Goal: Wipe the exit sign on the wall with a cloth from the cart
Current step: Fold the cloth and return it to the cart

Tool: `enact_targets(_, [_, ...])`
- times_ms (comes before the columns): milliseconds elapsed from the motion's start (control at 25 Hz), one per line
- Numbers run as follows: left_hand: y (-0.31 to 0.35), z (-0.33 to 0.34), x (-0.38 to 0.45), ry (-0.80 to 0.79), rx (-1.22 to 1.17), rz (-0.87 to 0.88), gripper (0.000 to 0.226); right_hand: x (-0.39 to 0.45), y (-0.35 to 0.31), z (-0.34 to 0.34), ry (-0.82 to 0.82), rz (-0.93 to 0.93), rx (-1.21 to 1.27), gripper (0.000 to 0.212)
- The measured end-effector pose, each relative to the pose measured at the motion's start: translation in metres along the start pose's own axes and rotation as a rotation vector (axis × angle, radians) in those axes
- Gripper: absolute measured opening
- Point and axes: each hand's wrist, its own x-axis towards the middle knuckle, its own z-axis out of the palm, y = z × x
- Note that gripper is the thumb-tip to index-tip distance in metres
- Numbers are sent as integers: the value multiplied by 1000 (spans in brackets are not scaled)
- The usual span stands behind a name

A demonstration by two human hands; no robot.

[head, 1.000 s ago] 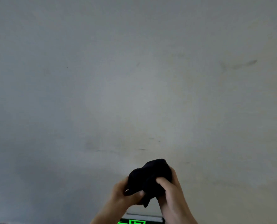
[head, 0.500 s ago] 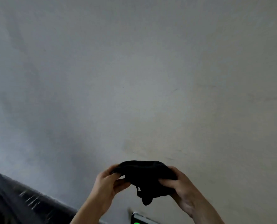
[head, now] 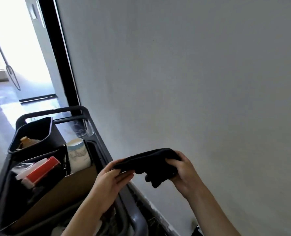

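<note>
Both hands grip black cloth (head: pixel 150 160): left hand (head: pixel 110 181), right hand (head: pixel 184 174) fingers closed on ends. Fold flat pad before wiping; exit sign not in view.

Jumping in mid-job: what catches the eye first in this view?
A black folded cloth stretched between the left hand and right hand, low centre, before the plain grey wall. At lower left stands a dark grey utility cart with a black bin, beside a bright doorway.
</note>
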Motion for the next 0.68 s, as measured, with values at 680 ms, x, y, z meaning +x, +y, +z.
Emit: enact_targets(680, [-82, -155, 39, 632, -9, -306, 29, 99, 194, 68, 82, 348, -298, 17])
